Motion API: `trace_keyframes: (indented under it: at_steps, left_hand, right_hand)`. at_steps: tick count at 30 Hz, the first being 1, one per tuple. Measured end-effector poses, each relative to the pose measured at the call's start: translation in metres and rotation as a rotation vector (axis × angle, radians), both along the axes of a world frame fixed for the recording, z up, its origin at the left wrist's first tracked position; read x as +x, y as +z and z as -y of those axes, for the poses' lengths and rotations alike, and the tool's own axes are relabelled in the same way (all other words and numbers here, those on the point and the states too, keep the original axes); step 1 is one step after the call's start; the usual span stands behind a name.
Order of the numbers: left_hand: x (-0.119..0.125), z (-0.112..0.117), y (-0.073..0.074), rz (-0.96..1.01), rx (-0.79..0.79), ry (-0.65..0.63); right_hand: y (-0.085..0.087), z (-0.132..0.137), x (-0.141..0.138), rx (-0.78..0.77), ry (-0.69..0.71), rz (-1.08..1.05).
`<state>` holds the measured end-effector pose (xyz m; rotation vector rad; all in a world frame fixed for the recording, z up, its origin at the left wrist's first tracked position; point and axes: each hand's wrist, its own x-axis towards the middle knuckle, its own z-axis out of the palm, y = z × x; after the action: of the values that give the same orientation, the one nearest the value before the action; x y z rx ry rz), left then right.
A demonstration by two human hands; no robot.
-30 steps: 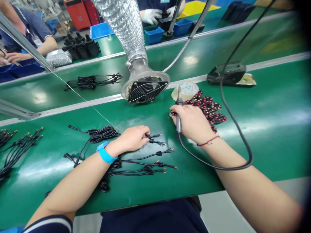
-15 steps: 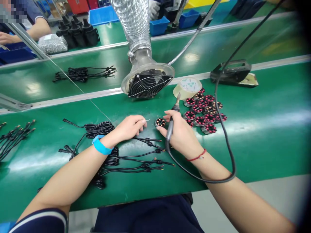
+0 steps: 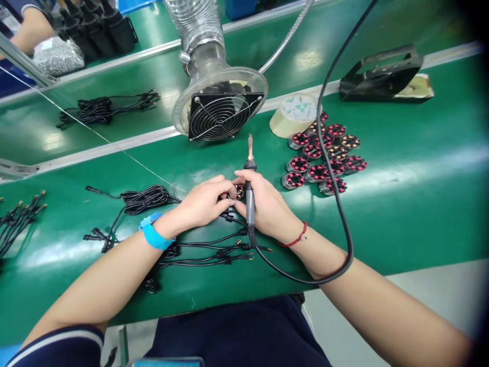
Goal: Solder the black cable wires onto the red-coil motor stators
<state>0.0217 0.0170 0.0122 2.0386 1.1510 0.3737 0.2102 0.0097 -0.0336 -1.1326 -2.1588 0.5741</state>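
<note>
A green bench [image 3: 405, 204] fills most of the frame, with a fan hood [image 3: 219, 117] at upper centre, facing my hands, probably so that it draws fumes off. In mid-frame, my right hand [image 3: 271, 209] is wrapped round a soldering iron [image 3: 250, 204], tip pointing up and away, which seems to keep the hot end clear of my skin. The thumb and a finger of that hand also pinch a small round coil part [image 3: 240, 192]. My left hand [image 3: 202, 201] is curled beside it, closed on a thin wire [image 3: 147, 169] running in from the left edge; whether its fingertips bear on the part, I cannot tell. Similar coil parts [image 3: 317, 173] cluster right of centre, presumably for easy reach, while black cables [image 3: 143, 200] lie left of centre.
</note>
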Motion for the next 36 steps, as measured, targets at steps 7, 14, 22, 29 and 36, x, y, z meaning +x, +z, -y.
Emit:
trace_keyframes:
  at_steps: [7, 14, 22, 29, 36]
  left_hand:
    - [-0.004, -0.007, 0.002, 0.108, -0.185, 0.346]
    - [-0.001, -0.005, 0.012, 0.073, -0.378, 0.296]
    - [-0.002, -0.005, 0.012, 0.109, -0.487, 0.264]
    - [0.000, -0.007, 0.012, 0.232, -0.515, 0.432]
    - [-0.001, -0.005, 0.017, 0.219, -0.558, 0.392]
  right_hand:
    - [0.006, 0.002, 0.002, 0.114, -0.083, 0.027]
    - [0.010, 0.007, 0.001, 0.220, -0.048, 0.115]
    - [0.007, 0.003, 0.003, 0.080, 0.038, 0.025]
    - [0.009, 0.004, 0.003, 0.016, -0.003, -0.005]
    - [0.012, 0.007, 0.003, 0.099, 0.028, -0.002]
